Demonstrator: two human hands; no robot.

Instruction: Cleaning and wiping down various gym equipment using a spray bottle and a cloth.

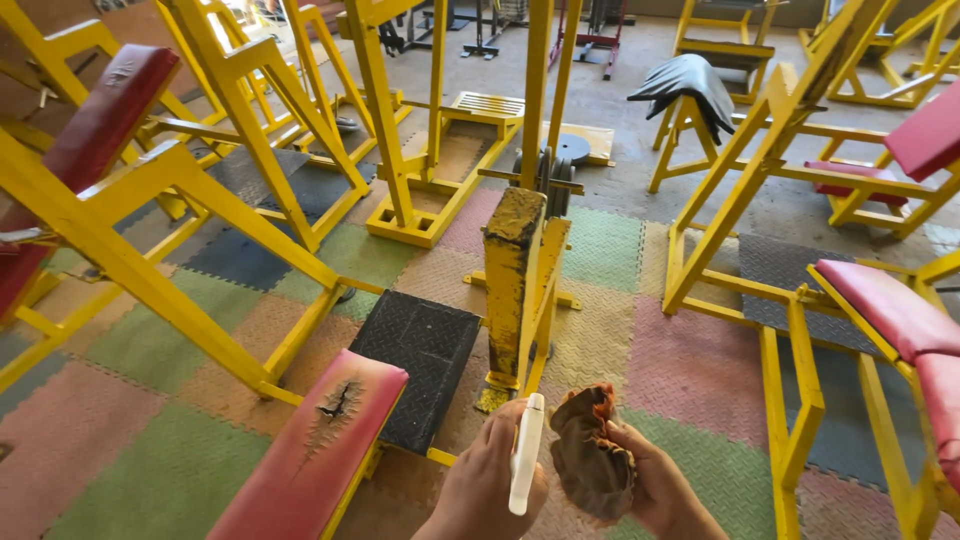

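Observation:
My left hand (480,490) is at the bottom middle of the head view, closed around a slim white bottle (526,452) held upright. Right beside it, my right hand (655,488) grips a bunched brown cloth (590,452) with a bit of orange at its top. The bottle and the cloth almost touch. Just below and left of my hands lies a red padded bench (310,455) with a torn spot in its cover. A worn yellow post (512,290) stands straight ahead of my hands.
Yellow steel gym frames (230,130) surround me, with red pads at left (95,130) and right (895,310). A black rubber plate (420,350) lies by the post. Coloured foam mats (690,370) cover the floor. A black padded seat (685,85) stands at the back.

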